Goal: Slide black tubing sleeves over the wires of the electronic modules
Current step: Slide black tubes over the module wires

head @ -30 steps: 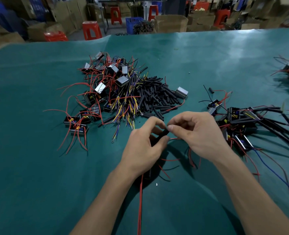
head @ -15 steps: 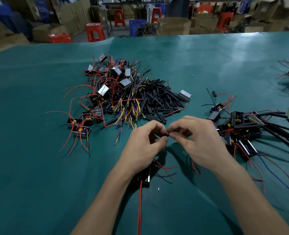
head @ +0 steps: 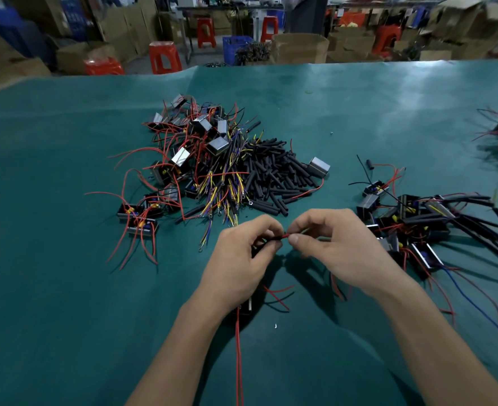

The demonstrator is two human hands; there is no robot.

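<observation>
Head view, hands meeting just on the near side of the loose sleeve pile point(head: 274, 174) (landmark for all positions below).

Left hand point(head: 242, 259): fingers curled, grip pinching a black sleeve point(head: 266, 241) between thumb and forefinger. Right hand point(head: 338, 247): fingers curled, grip pinching the free end of a red wire point(head: 286, 236). The two fingertip pinches sit almost touching, with a short red stub showing between them.

Key relation: the sleeve's long axis runs roughly left-right, parallel to the near edge of the pile, and the wire end lies in line with it, just to the right of the sleeve mouth. Whether the wire tip has entered the bore I cannot tell; fingers hide it. Judgement: step in hand is threading; the next move likely calls for keeping both axes collinear while sleeve and wire are drawn together.

The module point(head: 246, 306) being worked lies under the left wrist, nearer than the pile, mostly hidden.

Room: bare green table point(head: 66, 317) nearer than the pile and to its left. Unsleeved modules point(head: 183, 159) adjoin the pile's left; sleeved modules point(head: 411, 218) lie to its right, close beside the right hand, so rightward pulls risk snagging.
</observation>
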